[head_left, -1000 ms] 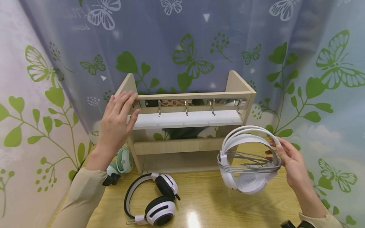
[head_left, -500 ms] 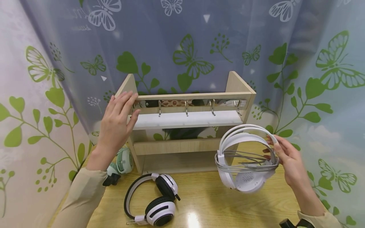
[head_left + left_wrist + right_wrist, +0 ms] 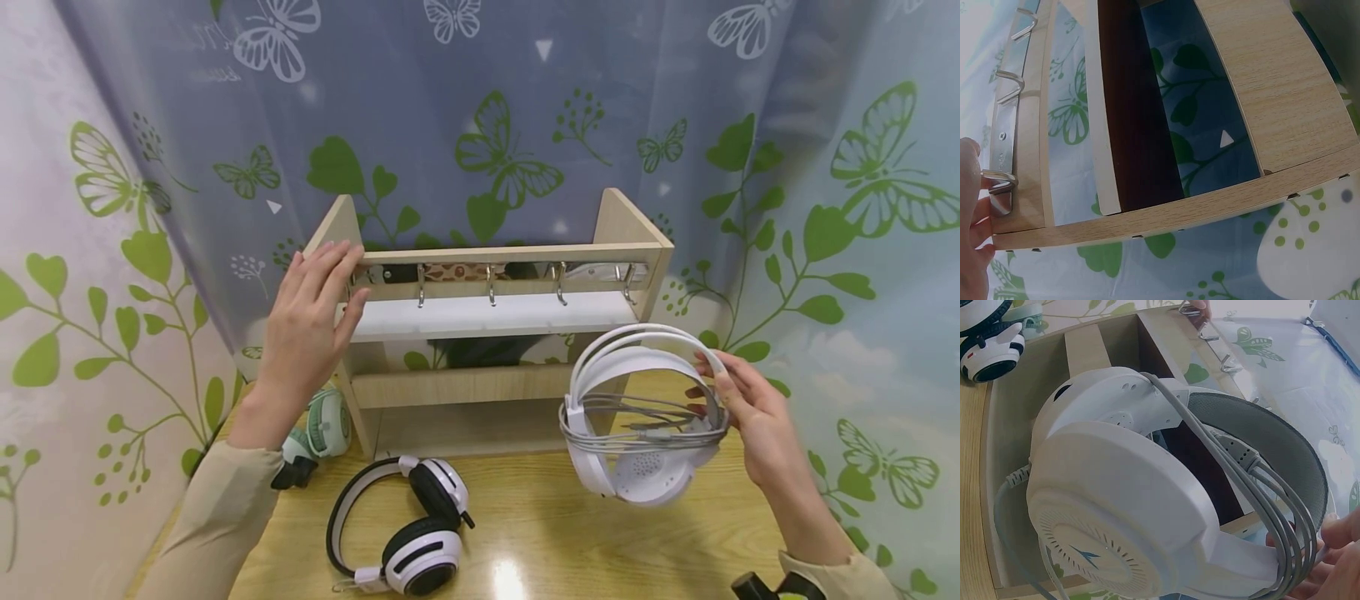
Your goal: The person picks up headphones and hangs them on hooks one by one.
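Observation:
My left hand [image 3: 311,312] rests on the upper left corner of a small wooden shelf rack [image 3: 517,250], fingers lying over its edge and thumb apart. A metal hook rail [image 3: 453,272] with several hooks runs along the rack's top bar; the hook nearest this hand is mostly covered by it. To the right, my right hand [image 3: 757,417] grips the headband of white headphones [image 3: 652,475], fingers behind it and thumb in front. The headphones hang upright above the table, in front of the rack's right end. Their grey cable [image 3: 1229,462] is wound around both sides.
Black and white headphones [image 3: 438,554] lie on the wooden table [image 3: 540,517] in front of the rack. Mint green headphones [image 3: 327,422] are by its left side, partly behind my left forearm. A butterfly-printed curtain [image 3: 420,108] surrounds the back and sides.
My right hand has brought the white headphones slightly left and up, closer to the rack. The left hand stays at the corner.

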`<state>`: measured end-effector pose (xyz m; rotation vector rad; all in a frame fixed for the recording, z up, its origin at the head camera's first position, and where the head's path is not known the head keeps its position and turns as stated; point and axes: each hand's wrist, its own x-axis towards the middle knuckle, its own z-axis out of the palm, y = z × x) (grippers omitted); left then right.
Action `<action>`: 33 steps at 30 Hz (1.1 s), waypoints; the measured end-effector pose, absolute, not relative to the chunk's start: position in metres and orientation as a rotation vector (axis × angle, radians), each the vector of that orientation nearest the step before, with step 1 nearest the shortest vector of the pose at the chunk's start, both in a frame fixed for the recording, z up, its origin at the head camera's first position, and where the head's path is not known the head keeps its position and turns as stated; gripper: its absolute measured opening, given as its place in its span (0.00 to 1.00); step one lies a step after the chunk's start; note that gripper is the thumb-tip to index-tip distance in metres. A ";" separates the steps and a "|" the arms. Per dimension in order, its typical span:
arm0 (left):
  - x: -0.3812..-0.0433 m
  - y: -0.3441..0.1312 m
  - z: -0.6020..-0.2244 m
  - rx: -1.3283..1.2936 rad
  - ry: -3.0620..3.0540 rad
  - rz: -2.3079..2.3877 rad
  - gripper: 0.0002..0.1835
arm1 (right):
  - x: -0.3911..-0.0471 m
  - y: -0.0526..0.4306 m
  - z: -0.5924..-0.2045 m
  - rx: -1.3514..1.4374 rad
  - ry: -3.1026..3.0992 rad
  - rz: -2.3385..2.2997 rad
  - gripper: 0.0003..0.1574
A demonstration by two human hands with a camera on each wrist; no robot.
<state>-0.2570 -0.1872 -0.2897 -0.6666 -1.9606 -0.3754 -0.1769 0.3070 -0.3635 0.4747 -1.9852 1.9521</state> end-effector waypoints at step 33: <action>-0.256 -0.187 -0.289 -0.666 -1.972 -0.373 0.30 | -0.180 0.298 -0.341 0.554 -1.907 2.009 0.20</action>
